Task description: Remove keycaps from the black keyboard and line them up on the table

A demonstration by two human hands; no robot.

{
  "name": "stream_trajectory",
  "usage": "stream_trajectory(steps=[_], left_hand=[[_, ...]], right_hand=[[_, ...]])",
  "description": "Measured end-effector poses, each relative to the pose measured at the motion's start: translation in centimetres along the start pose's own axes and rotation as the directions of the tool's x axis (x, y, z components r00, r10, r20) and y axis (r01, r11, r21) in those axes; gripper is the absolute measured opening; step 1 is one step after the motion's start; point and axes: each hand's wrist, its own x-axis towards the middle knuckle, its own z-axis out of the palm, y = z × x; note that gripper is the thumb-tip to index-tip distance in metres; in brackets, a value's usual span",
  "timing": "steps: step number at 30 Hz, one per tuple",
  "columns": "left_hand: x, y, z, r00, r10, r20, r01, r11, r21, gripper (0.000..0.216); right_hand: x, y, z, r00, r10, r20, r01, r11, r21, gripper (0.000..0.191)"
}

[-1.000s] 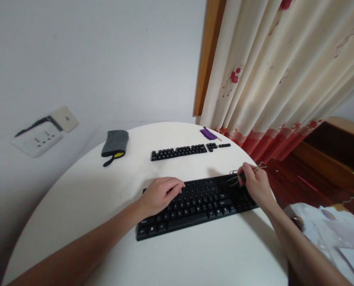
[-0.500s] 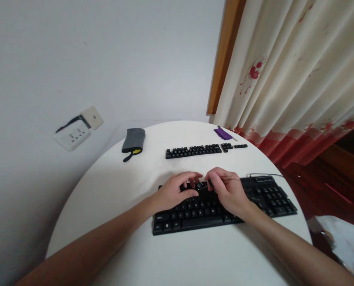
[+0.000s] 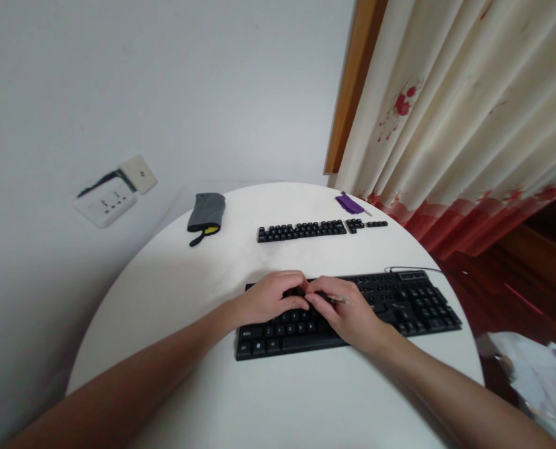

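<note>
A black keyboard point(image 3: 306, 343) lies on the white round table, and both hands are over its left half. My left hand point(image 3: 278, 296) has its fingers curled round a small black keycap, now mostly hidden by the fingers. Touching those fingertips is my right hand point(image 3: 347, 312), closed in a pinch on a thin wire keycap puller point(image 3: 337, 299). The puller's rear end sticks out to the right above the knuckles; its front end is hidden between the hands. Several key positions along the keyboard's upper rows show no caps.
Removed keycaps point(image 3: 301, 231) stand in rows behind the keyboard. A grey folded cloth pouch point(image 3: 207, 211) lies at the back left, and a purple cloth item point(image 3: 349, 204) at the back right. The keyboard's cable point(image 3: 413, 269) runs off right. A wall socket point(image 3: 107, 201) is at left.
Both hands have come together, the left fingers closing round the keycap at the puller's tip. The keycap, visible before, is now covered. The view has shifted slightly.
</note>
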Motion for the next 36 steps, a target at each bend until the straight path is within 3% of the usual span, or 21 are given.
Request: stream_trajectory(steps=[8,11,15,17,20,23,26,32,36], left_hand=[[0.3,0.4,0.4,0.993,0.042,-0.106,-0.035,0.997,0.065,0.005],[0.3,0.3,0.6,0.982,0.086,-0.169,-0.075,0.995,0.073,0.016],[0.2,0.1,0.8,0.954,-0.008,-0.298,0.003,1.000,-0.016,0.017],[0.2,0.2,0.8,0.945,-0.038,-0.325,0.023,0.998,-0.051,0.009],[0.2,0.2,0.6,0.946,0.011,-0.325,-0.025,0.999,-0.039,0.004],[0.2,0.2,0.4,0.946,0.050,-0.319,-0.069,0.997,-0.047,0.010],[0.2,0.0,0.4,0.947,0.050,-0.318,-0.073,0.996,-0.060,0.012],[-0.2,-0.1,0.6,0.941,-0.118,-0.317,0.087,0.990,-0.109,0.019],[-0.3,-0.2,0.6,0.938,-0.130,-0.322,0.096,0.988,-0.121,0.013]], right_hand=[[0.1,0.6,0.4,0.987,0.045,-0.156,-0.056,0.996,-0.066,0.015],[0.2,0.6,0.3,0.981,0.073,-0.181,-0.084,0.995,-0.053,0.017],[0.2,0.6,0.1,0.958,0.145,-0.248,-0.171,0.981,-0.086,0.021],[0.3,0.6,-0.2,0.945,0.126,-0.301,-0.170,0.978,-0.124,0.026],[0.4,0.4,-0.8,0.936,0.020,-0.352,-0.073,0.988,-0.139,0.030],[0.4,0.4,-1.1,0.948,-0.038,-0.316,0.011,0.996,-0.086,0.029],[0.3,0.7,-1.0,0.976,-0.013,-0.215,0.002,0.999,-0.051,0.023],[0.1,1.2,-0.6,0.992,-0.068,-0.103,0.057,0.993,-0.108,0.020],[0.1,1.1,-0.5,0.994,-0.069,-0.084,0.058,0.990,-0.131,0.021]])
